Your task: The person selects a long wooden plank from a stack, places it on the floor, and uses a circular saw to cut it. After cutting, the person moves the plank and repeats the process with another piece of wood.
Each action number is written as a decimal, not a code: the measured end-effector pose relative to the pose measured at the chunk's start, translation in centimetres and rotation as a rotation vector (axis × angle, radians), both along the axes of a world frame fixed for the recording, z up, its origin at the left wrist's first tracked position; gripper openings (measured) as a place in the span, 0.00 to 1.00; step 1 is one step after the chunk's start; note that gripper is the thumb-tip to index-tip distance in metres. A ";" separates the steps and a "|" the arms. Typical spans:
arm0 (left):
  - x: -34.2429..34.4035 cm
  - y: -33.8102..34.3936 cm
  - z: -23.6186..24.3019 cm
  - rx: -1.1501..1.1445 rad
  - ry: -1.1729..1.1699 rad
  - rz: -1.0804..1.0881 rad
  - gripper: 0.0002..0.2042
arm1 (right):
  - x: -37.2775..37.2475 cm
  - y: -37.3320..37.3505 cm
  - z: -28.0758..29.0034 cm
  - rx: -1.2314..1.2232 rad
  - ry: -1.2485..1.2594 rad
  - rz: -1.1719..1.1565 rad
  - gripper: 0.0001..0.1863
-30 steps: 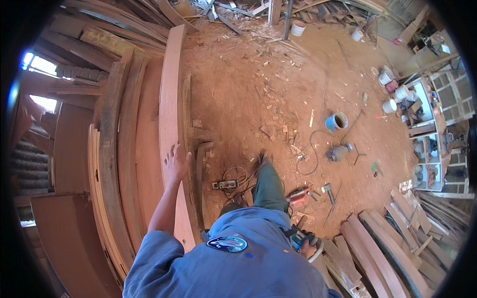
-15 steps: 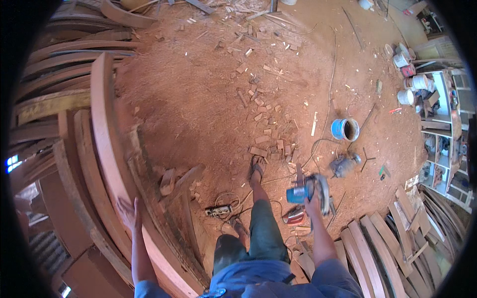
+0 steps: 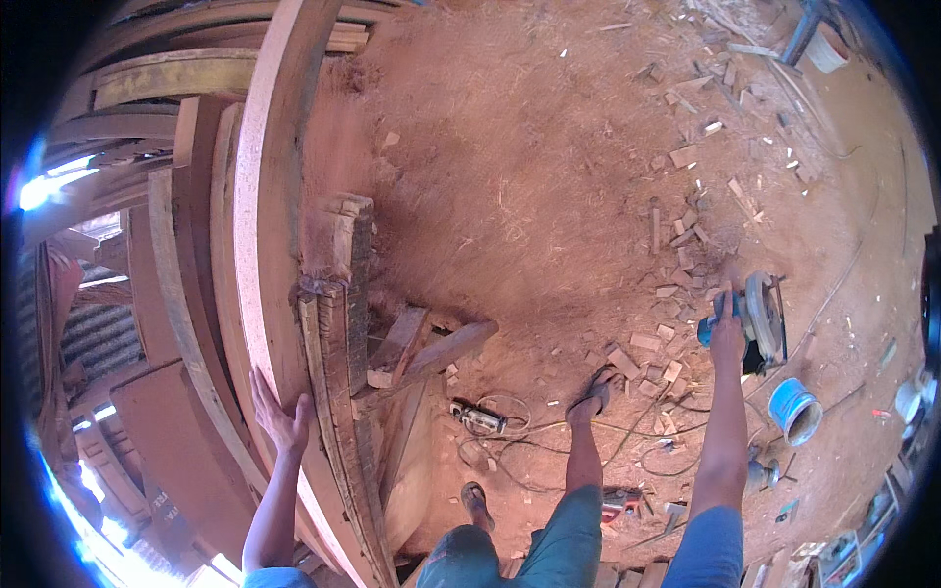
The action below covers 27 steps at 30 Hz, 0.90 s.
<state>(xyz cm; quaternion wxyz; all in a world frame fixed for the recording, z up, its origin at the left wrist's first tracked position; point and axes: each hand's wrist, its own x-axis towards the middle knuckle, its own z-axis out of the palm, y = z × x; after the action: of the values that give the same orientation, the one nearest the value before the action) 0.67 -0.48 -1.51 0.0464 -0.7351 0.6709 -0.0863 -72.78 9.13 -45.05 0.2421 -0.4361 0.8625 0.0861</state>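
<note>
My left hand lies on a long curved wooden beam, its fingers spread over the edge and top. The beam runs from the far left toward my left side, its pale upper face catching the light. Out ahead on the right, my right hand is closed round the handle of a circular saw with a blue motor housing. The saw is held in the air above the dirt floor, apart from the beam. My hand hides part of its handle.
Rough timber supports stand beside the beam. More curved planks are stacked at the left. Wood offcuts litter the ground. A blue bucket, a looped cord and a red tool are near my legs.
My right hand has carried the circular saw forward, farther from my body. My left hand stays on the beam. The view has swung toward the left.
</note>
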 end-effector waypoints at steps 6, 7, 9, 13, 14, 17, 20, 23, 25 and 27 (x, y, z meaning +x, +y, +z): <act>0.0 0.3 0.3 0.000 0.041 -0.012 0.52 | 8.2 -5.3 -6.5 0.251 0.016 0.074 0.44; 0.2 0.1 0.4 -0.004 0.087 -0.024 0.51 | 9.6 -5.2 -8.1 0.250 -0.062 0.094 0.44; 0.0 -0.6 -0.1 0.007 0.211 -0.057 0.49 | 12.2 -3.8 -14.3 0.173 0.169 0.264 0.38; 1.1 -1.0 -1.8 0.029 0.265 -0.088 0.45 | 15.7 -1.8 -24.1 0.045 0.497 0.307 0.33; 1.7 -0.3 -1.2 0.017 0.239 -0.079 0.45 | 19.2 -2.9 -23.2 -0.016 0.242 0.181 0.34; 4.6 0.6 -1.1 -0.027 0.253 -0.011 0.45 | 21.5 -5.3 -20.5 0.281 -0.113 0.147 0.33; 2.8 0.9 0.0 -0.021 0.243 0.003 0.45 | 28.7 -6.6 -11.8 0.362 0.169 0.629 0.29; 1.0 -0.6 -0.7 -0.039 0.243 -0.097 0.46 | 35.9 -0.5 -8.4 0.259 -0.256 0.783 0.15; -0.2 -1.1 -0.4 -0.046 0.195 -0.111 0.46 | 38.9 5.2 -3.4 0.004 -0.245 0.905 0.16; 0.1 -0.4 0.0 -0.057 0.086 -0.061 0.52 | 40.6 9.9 0.0 -0.065 -0.459 0.894 0.18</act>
<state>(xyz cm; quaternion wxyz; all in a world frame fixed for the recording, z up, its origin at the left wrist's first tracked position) 0.76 -0.88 -1.48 -0.0062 -0.7184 0.6915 -0.0751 -32.22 19.02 -45.05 0.3512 -0.7778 0.5181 0.0565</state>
